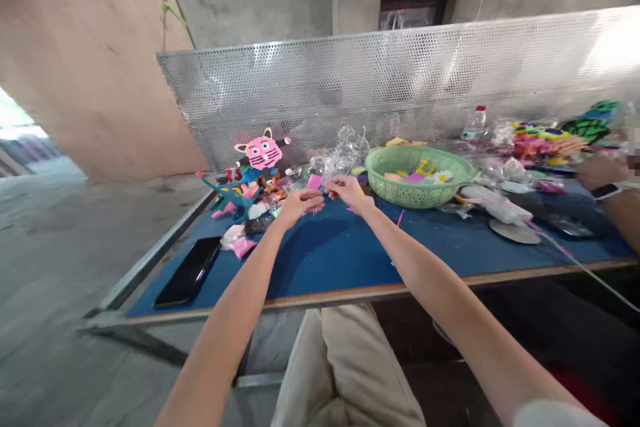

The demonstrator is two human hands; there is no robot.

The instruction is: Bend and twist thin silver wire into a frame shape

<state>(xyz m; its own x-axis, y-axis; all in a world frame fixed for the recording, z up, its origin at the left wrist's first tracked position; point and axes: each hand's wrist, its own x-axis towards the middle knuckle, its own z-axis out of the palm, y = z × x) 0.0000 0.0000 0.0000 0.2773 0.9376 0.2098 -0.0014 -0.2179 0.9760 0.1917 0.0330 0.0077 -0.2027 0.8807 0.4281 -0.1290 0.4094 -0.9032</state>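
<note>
Both my arms reach out over a blue table. My left hand and my right hand meet near the table's far side, fingers curled and pinched around a small pink foam piece held between them. A pile of clear plastic bags lies just behind the hands. A pink cat-face craft figure stands to the left of my hands among coloured foam scraps.
A green woven basket with foam shapes sits right of my hands. A black phone lies at the table's left front. A glue gun with its cord lies at right. Another person's arm with a watch is at far right. Perforated metal screen backs the table.
</note>
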